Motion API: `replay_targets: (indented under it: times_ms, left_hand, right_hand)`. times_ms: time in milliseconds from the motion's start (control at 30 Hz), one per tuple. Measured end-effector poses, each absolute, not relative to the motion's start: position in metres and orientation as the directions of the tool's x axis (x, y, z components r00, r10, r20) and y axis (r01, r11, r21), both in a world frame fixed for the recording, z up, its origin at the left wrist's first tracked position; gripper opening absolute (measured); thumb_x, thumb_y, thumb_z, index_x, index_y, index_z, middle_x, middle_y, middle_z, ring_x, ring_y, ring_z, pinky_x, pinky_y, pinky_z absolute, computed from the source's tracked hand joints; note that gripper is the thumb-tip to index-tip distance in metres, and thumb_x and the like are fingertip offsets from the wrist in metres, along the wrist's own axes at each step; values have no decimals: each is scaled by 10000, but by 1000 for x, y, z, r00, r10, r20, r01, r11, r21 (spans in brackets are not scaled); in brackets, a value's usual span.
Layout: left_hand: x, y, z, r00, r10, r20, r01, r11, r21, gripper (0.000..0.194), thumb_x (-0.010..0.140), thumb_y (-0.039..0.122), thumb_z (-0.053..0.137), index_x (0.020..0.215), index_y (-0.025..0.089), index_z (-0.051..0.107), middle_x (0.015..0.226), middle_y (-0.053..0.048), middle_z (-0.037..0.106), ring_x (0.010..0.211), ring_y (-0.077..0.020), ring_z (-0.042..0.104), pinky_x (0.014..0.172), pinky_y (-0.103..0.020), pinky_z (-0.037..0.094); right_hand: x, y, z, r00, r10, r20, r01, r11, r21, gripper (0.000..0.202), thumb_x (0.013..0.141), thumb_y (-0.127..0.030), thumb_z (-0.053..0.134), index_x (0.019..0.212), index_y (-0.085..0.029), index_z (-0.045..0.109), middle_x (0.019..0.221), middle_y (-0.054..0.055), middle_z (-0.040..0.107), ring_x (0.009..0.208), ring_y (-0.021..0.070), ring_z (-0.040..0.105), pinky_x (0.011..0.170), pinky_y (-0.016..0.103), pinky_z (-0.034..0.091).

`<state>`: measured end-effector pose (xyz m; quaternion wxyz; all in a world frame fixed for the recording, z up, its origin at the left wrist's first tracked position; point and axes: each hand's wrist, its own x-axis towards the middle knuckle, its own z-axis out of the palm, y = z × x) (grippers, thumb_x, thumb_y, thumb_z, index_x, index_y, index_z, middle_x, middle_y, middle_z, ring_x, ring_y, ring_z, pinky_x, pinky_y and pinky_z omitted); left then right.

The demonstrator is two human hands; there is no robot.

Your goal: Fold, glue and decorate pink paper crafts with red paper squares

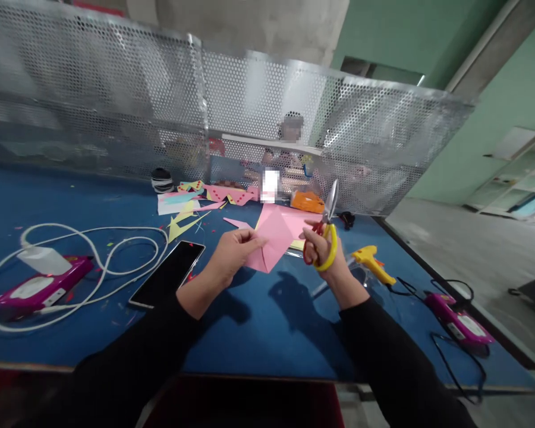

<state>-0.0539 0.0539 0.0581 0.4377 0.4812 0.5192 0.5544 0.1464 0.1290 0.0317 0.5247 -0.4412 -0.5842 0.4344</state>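
My left hand (236,252) pinches a pink sheet of paper (275,241) by its left side, above the blue table. The paper has creases and a slit or fold line near its lower corner. In my right hand (327,255) is a pair of scissors (329,217) with red and yellow handles. Their blades point up and away, and they look closed, apart from the paper. Behind the held sheet lies a stack of pink and yellow paper (301,220), partly hidden by it.
A black phone (167,274) and a white cable (116,232) lie left, by a purple power strip (44,285). Right are a yellow glue gun (372,263) and another purple strip (459,318). Paper cutouts (232,195) lie before a perforated metal screen (258,107); a person (289,151) sits behind.
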Motion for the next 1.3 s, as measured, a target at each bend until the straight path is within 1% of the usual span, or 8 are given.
replay_targets:
  times_ms: [167, 333, 433, 600, 767, 967, 1167, 1300]
  left_hand:
    - [-60, 51, 48, -201, 979, 31, 1, -32, 999, 338, 661, 455, 765, 623, 171, 584, 603, 35, 533, 564, -95, 431, 545, -240, 318]
    - [-56, 53, 43, -182, 983, -11, 18, 14, 1000, 309, 660, 447, 767, 654, 170, 630, 621, 34, 557, 574, -100, 446, 548, -236, 329]
    - [-52, 52, 40, -168, 986, -3, 49, 11, 999, 277, 673, 426, 764, 673, 167, 665, 636, 35, 565, 587, -97, 447, 553, -232, 328]
    - [-50, 49, 41, -114, 992, 51, 69, -44, 997, 291, 695, 445, 766, 688, 164, 691, 633, 35, 581, 581, -94, 462, 558, -229, 359]
    - [-49, 48, 44, -42, 996, -84, 49, 86, 995, 288, 606, 392, 825, 737, 156, 723, 649, -11, 669, 601, -134, 569, 544, -239, 416]
    - [-48, 49, 41, -103, 992, -71, 22, 74, 997, 233, 590, 327, 814, 733, 158, 742, 648, -15, 683, 583, -129, 575, 560, -252, 447]
    - [-46, 49, 42, -83, 993, -89, 57, 94, 994, 294, 594, 347, 830, 813, 159, 774, 691, -35, 711, 620, -156, 621, 566, -264, 460]
    - [-50, 48, 47, -122, 990, -72, 30, 77, 997, 262, 580, 356, 837, 735, 162, 755, 664, -21, 694, 602, -144, 603, 568, -261, 461]
  right_hand:
    - [136, 106, 20, -201, 968, 151, -85, 136, -987, 510, 748, -525, 720, 1078, -223, 477, 588, -92, 618, 298, 69, 380, 302, 222, 356]
    - [132, 90, 20, -264, 962, 69, -111, 41, -993, 563, 625, -450, 860, 1020, -239, 519, 673, -96, 638, 270, 36, 372, 284, 212, 348]
    - [129, 85, 18, -248, 967, 60, -123, 30, -992, 577, 597, -390, 892, 1025, -256, 527, 629, -126, 572, 271, 32, 366, 272, 198, 313]
    - [129, 83, 17, -193, 976, 99, -98, 81, -992, 546, 620, -344, 885, 1029, -274, 530, 590, -142, 524, 282, 40, 386, 277, 190, 293]
    - [130, 83, 22, -124, 984, 128, -74, 119, -990, 546, 622, -378, 881, 1027, -270, 531, 618, -127, 544, 282, 41, 384, 272, 207, 286]
    - [128, 80, 21, -168, 977, 131, -69, 121, -990, 527, 628, -387, 881, 995, -270, 522, 620, -128, 521, 301, 43, 381, 289, 219, 294]
    - [127, 80, 16, -174, 974, 143, -35, 139, -990, 493, 607, -391, 893, 866, -263, 494, 624, -120, 503, 340, 36, 357, 302, 216, 273]
    - [133, 81, 28, -225, 961, 163, 10, 169, -985, 460, 695, -459, 820, 1021, -261, 562, 624, -98, 557, 340, 56, 395, 326, 223, 317]
